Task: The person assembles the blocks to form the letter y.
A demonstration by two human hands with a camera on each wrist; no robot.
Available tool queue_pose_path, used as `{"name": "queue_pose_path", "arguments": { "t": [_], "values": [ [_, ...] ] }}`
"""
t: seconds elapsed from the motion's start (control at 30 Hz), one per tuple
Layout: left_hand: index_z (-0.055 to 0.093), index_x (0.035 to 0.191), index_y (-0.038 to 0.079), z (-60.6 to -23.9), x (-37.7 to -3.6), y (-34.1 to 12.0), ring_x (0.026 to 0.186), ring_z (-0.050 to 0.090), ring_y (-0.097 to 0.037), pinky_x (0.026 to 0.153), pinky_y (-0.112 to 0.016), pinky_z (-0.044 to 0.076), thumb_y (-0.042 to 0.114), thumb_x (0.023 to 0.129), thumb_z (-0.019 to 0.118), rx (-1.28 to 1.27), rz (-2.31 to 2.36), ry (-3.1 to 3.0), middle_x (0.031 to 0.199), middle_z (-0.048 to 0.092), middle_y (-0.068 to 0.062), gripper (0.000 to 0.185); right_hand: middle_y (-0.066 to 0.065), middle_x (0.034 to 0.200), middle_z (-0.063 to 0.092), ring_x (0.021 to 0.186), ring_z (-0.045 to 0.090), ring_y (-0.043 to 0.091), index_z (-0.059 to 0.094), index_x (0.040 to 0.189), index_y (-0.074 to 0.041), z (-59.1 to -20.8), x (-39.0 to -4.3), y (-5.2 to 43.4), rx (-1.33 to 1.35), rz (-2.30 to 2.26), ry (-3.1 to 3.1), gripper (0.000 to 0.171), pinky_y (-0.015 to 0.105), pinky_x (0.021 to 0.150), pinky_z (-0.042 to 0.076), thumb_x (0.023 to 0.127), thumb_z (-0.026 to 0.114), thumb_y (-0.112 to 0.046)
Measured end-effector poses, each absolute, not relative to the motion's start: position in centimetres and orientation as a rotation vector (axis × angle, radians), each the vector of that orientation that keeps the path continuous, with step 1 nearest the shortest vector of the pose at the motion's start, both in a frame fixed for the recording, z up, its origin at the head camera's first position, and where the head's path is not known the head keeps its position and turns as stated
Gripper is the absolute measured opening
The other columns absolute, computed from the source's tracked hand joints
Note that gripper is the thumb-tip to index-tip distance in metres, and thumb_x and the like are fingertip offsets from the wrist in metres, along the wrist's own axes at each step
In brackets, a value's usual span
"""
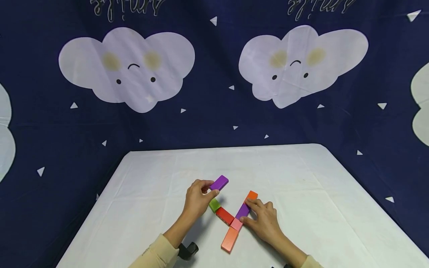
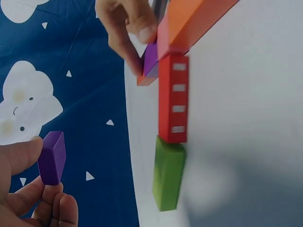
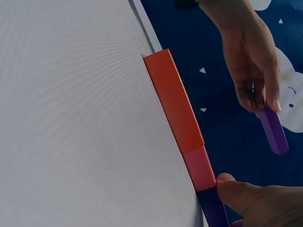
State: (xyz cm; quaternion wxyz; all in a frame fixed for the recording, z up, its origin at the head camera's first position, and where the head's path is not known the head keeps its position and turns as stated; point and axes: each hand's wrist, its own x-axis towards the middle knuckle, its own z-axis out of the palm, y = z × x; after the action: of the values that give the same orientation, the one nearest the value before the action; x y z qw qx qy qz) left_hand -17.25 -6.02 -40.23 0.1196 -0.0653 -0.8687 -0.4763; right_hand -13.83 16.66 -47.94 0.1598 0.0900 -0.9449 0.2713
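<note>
My left hand (image 1: 197, 199) pinches a purple block (image 1: 220, 182) between thumb and fingers, holding it above the table near the green block. My right hand (image 1: 264, 219) grips a second purple block (image 1: 242, 211) lying in a straight row, its thumb by the pink end and fingertips by the orange end. That row runs from an orange block (image 1: 251, 195) through the purple one and a short pink block (image 1: 236, 224) to a light orange block (image 1: 229, 240). A red block (image 1: 225, 216) with pale squares on its side branches left from the pink block, and the green block (image 1: 214, 205) continues that branch.
A white-covered table (image 1: 161, 175) carries the blocks. Behind it hangs a dark blue cloth (image 1: 214, 123) printed with clouds and small white triangles. A black wrist device (image 1: 188, 251) sits by the left sleeve (image 1: 157, 253).
</note>
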Motion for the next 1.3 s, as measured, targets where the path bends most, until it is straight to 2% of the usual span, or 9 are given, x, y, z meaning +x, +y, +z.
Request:
{"name": "queue_pose_path", "arguments": {
  "t": [0.27, 0.57, 1.07, 1.3],
  "values": [
    [0.071, 0.100, 0.007, -41.2, -14.1, -7.5, 0.080, 0.058, -0.018, 0.074, -0.032, 0.050, 0.018, 0.075, 0.077, -0.172, -1.436, -2.515, 0.087, 0.063, -0.006, 0.029, -0.002, 0.117, 0.063, 0.082, 0.038, 0.015, 0.066, 0.119, -0.014, -48.0, -13.9, 16.7, 0.256, 0.772, -2.699, 0.060, 0.030, 0.070, 0.026, 0.067, 0.080, -0.039],
    [0.071, 0.099, 0.009, -43.1, -10.5, -9.1, 0.079, 0.057, -0.016, 0.070, -0.022, 0.047, 0.020, 0.073, 0.079, -0.078, -1.443, -2.575, 0.085, 0.061, 0.000, 0.029, -0.002, 0.117, 0.064, 0.082, 0.038, 0.015, 0.066, 0.120, -0.013, -47.9, -13.8, 16.7, 0.260, 0.790, -2.701, 0.060, 0.030, 0.070, 0.026, 0.067, 0.080, -0.038],
    [0.070, 0.099, 0.012, -44.2, -6.4, -10.5, 0.075, 0.050, -0.004, 0.068, -0.019, 0.042, 0.022, 0.069, 0.081, 0.104, -1.448, -2.696, 0.084, 0.058, 0.004, 0.033, -0.001, 0.119, 0.063, 0.082, 0.038, 0.015, 0.066, 0.120, -0.012, -47.8, -13.9, 16.7, 0.266, 0.798, -2.702, 0.060, 0.031, 0.071, 0.027, 0.067, 0.079, -0.038],
    [0.071, 0.096, 0.011, -44.3, -5.2, -10.9, 0.071, 0.047, 0.001, 0.065, -0.018, 0.041, 0.025, 0.067, 0.081, 0.091, -1.410, -2.763, 0.080, 0.056, 0.004, 0.034, -0.002, 0.119, 0.063, 0.082, 0.039, 0.015, 0.066, 0.119, -0.013, -47.9, -13.9, 16.7, 0.264, 0.796, -2.705, 0.060, 0.031, 0.071, 0.027, 0.067, 0.079, -0.040]
  ]
}}
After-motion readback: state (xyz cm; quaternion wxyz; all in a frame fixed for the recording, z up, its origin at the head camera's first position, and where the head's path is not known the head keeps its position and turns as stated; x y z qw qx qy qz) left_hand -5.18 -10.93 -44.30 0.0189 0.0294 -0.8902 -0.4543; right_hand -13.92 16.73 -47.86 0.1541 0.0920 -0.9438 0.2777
